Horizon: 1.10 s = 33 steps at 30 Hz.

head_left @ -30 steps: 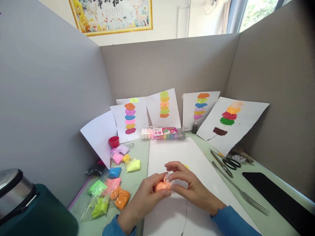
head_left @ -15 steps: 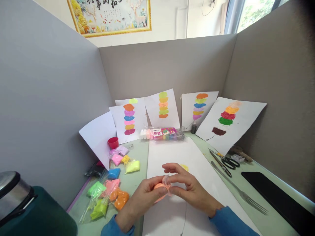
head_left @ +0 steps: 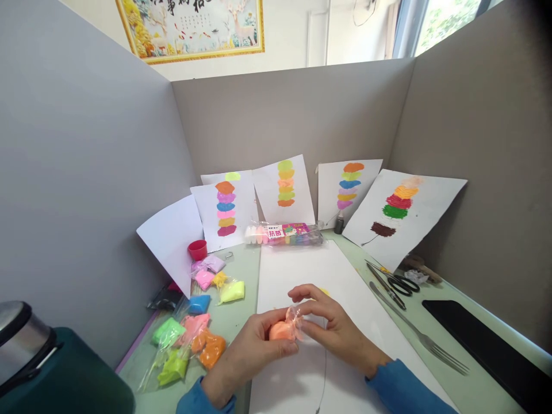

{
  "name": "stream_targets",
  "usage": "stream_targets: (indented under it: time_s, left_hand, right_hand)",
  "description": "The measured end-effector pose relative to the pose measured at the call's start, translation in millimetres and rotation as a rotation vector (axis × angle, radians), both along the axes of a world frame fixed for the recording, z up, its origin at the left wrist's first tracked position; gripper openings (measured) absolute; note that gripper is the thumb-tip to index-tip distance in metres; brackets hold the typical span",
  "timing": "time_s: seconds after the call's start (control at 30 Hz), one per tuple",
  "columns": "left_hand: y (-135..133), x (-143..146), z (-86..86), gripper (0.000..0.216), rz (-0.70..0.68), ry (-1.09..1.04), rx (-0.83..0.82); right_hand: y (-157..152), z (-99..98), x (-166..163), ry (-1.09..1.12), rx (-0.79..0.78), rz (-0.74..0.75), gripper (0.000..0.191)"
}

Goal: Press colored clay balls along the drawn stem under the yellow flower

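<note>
A peach-orange lump of modelling clay (head_left: 281, 330) in a clear plastic bag is held between both hands, just above the white paper (head_left: 293, 379). My left hand (head_left: 254, 342) grips the clay from the left, thumb below and fingers behind. From the right, my right hand (head_left: 330, 328) pinches the crumpled clear end of the bag between thumb and fingers. Behind the right fingers, a small yellow patch (head_left: 324, 292) shows partly on the paper. A thin dark line (head_left: 325, 374) runs down the sheet below my right hand.
Several bagged clay lumps (head_left: 172, 368) and a red cup (head_left: 198, 249) lie on the left. A green flask (head_left: 64, 374) stands front left. Scissors (head_left: 403, 284), a fork (head_left: 431, 345) and a black slab (head_left: 474, 339) are on the right. Painted sheets (head_left: 284, 187) lean at the back.
My left thumb has shifted down off the clay, so more of the lump shows. My right fingers have moved slightly on the bag's end.
</note>
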State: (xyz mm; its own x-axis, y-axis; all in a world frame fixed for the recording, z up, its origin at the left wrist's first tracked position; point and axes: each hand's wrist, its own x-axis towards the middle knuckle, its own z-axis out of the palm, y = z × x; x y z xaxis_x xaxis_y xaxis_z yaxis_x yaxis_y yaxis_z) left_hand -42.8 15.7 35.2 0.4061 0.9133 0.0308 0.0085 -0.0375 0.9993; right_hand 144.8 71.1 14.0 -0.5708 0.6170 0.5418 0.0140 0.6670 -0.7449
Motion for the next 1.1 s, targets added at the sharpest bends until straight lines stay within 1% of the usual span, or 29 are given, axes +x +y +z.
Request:
stream_targets:
  time_s: [0.1,0.2,0.3,0.4,0.5,0.6,0.77,0.87,0.97,1.1]
  left_hand:
    - [2,-2,-6.4,0.042,0.065,-0.003,0.000]
    - [2,-2,-10.8,0.037,0.118,0.053,0.038]
    - [1,-1,-12.5,0.035,0.092,0.104,0.064]
    - [1,-2,-14.4,0.045,0.076,0.072,0.055]
    - [2,-3,-16.9,0.051,0.102,0.055,0.042]
    - [2,-4,-18.1,0.053,0.090,0.052,0.052]
    - [2,-5,-16.0,0.053,0.048,-0.009,0.050]
    - [2,-6,-15.1,0.056,0.041,-0.055,0.019]
    - [2,-6,-14.6,0.058,0.057,-0.038,0.010]
    - [0,-3,-12.9,0.057,0.047,-0.015,0.030]
  right_hand:
    - [2,-4.0,0,0.002,0.001,-0.005,0.016]
    - [1,-4.6,-1,-0.015,0.022,-0.012,0.018]
    - [-2,-2.8,-2,-0.055,0.068,-0.018,0.012]
    - [-3,-1.1,-2,-0.073,0.098,-0.014,0.007]
    - [-2,-1.3,-1,-0.059,0.105,-0.019,0.009]
    - [-1,-2.7,-2,-0.014,0.067,-0.008,0.011]
    - [-2,-2.6,-4,0.035,-0.041,0.074,0.012]
    - [-3,-1.2,-4,0.015,-0.018,0.033,0.010]
    - [-3,-1.0,-3,0.011,0.022,-0.017,0.010]
    - [-4,-3.3,-4,0.033,-0.024,0.029,0.014]
